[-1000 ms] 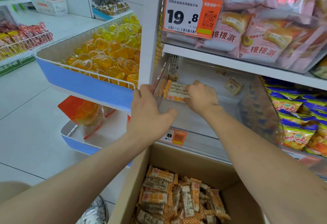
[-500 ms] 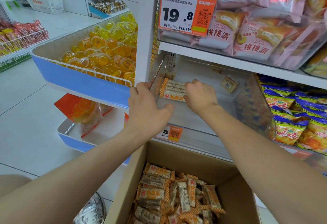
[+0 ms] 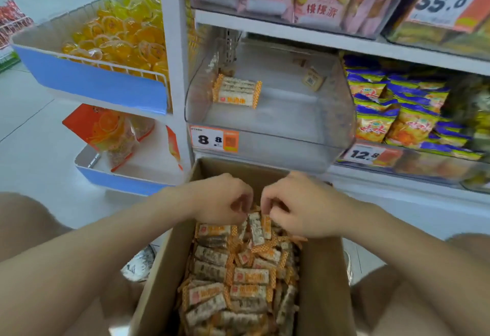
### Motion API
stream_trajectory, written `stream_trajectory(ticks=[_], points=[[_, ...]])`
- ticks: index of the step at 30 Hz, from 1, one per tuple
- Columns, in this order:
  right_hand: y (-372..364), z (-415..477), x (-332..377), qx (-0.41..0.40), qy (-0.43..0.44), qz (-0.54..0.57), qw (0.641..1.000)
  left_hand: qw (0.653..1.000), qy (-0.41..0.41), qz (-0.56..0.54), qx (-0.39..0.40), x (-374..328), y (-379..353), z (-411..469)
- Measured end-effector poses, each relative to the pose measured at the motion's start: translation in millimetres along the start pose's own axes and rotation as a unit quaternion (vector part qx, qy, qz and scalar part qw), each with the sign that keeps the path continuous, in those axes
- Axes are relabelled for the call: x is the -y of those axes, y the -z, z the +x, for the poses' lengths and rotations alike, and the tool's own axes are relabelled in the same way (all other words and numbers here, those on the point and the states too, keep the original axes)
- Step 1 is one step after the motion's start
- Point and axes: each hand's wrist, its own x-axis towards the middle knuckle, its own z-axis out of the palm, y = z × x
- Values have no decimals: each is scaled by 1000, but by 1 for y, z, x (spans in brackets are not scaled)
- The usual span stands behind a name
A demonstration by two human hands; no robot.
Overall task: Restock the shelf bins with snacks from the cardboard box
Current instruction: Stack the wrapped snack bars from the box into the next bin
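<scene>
Both hands have come down out of the see-through plastic shelf bin (image 3: pixel 265 134) and are now inside the brown cardboard box (image 3: pixel 326 269). One small bundle of orange-and-white wrapped snack bars (image 3: pixel 236 91) now sits alone in the bin, near its left side.

The left hand (image 3: pixel 220 197) and the right hand (image 3: pixel 299 205) are close together over the far end of the pile of bars (image 3: pixel 238 277) in the box. The right grip is nearly closed and pinches the tops of some upright bars. The left grip is curled too, but blur hides whether it has hold of anything.

I think this step is picking up more bars. Next they need lifting up and over the bin's front wall.

Count: two hands, one box, one bin, one bundle in it, and one small tan packet (image 3: pixel 314 80) at the back. The bars in the box are too many to count.
</scene>
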Motion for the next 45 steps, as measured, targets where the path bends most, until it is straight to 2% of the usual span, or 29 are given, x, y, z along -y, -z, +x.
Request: stream_trajectory(ticks=[2,5,9,12,16,19,21,25,28,32,35,40,42,45], points=[[-34,-3,-7,103,-24,-35,994,990,49,25,128,8,-37,10],[-67,-2,-19,176,-76,-26,981,979,82,56,176,14,-89,23],[-121,5,-39,192,-136,-1,972,968,95,58,225,21,-149,40],[-170,9,-48,213,-170,33,962,973,86,54,209,21,-181,50],[-207,14,-56,182,-247,68,949,969,92,37,225,17,-215,53],[-234,16,-63,192,-346,161,904,970,97,32,222,16,-234,52],[-249,16,-60,199,-405,242,859,974,105,31,199,18,-240,51],[-274,16,-44,147,-487,389,768,969,115,52,215,25,-242,50],[-282,18,-39,105,-510,409,750,967,135,38,212,31,-235,46],[-264,18,-47,116,-520,468,705,965,165,-1,205,37,-220,40],[-237,17,-54,126,-493,442,739,967,187,-37,169,39,-208,38],[-180,5,-61,121,-358,364,851,944,226,-206,126,30,-180,30],[-158,-3,-63,95,-316,368,869,927,232,-267,122,25,-167,26],[-136,-9,-61,24,-300,421,856,898,237,-355,103,16,-144,18]])
